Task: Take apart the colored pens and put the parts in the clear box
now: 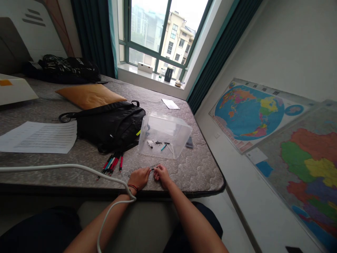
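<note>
Fingers (158,169) of both hands pinch a small dark piece (153,169).
Left hand (139,177) and right hand (162,176) rest on the mattress (200,172), near pens (112,164).

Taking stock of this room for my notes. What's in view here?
mattress: 1, grey, under everything below
clear box: 1, clear, near mattress's right edge
small parts: several, mixed colours, seen through box
pens: several, mostly red and black, beside backpack
backpack: 1, black, mid-mattress
cushion: 1, orange, behind backpack
sheet: 1, white, left of backpack
note: 1, white, far mattress end
bag: 1, black patterned, far left
cable: 1, white, across mattress to left arm
world map: 1, mainly blue, right wall
wall map: 1, multicoloured, right wall
window: 1, green frame, far end
left hand: 1, mattress edge, pinching small dark part
right hand: 1, pinching same part
</note>
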`<state>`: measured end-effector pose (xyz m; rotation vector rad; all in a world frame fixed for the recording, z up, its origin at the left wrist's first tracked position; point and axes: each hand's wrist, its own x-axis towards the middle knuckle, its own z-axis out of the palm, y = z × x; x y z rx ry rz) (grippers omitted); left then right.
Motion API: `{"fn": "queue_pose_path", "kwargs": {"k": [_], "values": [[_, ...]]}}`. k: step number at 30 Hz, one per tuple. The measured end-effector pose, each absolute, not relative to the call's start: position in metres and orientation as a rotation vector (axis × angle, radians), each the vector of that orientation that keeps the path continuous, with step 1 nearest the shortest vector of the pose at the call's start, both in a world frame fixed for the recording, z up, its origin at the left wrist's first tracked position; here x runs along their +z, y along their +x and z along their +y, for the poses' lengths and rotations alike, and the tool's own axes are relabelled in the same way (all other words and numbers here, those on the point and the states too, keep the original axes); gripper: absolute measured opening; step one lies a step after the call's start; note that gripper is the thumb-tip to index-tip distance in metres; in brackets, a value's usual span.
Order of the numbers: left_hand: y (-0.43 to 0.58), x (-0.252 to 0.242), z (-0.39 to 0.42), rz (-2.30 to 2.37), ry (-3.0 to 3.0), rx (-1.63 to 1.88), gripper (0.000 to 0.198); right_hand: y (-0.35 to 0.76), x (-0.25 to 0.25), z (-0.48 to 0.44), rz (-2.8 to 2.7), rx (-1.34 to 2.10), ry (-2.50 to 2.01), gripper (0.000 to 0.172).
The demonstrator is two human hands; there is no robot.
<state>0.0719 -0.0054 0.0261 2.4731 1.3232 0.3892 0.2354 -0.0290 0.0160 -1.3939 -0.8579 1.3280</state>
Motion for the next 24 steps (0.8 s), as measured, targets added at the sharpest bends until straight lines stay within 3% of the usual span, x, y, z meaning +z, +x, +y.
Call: {"fn": "queue_pose_path", "kwargs": {"k": [5, 10, 16, 24], "values": [[0.0721, 0.0256, -0.0050, 1.324, 2.442, 0.382, 0.046, 0.2345, 0.0165, -0.0284, -0.907, 1.348, -1.440, 0.048], [0.0718, 0.0241, -0.0047, 1.306, 2.453, 0.402, 0.045, 0.2355, 0.0149, -0.0282, -0.865, 1.337, -1.416, 0.040], [0.0715, 0.0234, -0.0048, 1.309, 2.467, 0.419, 0.045, 0.2357, 0.0127, -0.0280, -0.924, 1.343, -1.447, 0.049], [0.0721, 0.0242, -0.0049, 1.338, 2.485, 0.401, 0.042, 0.2368, 0.0143, -0.0290, -0.799, 1.354, -1.373, 0.042]]}}
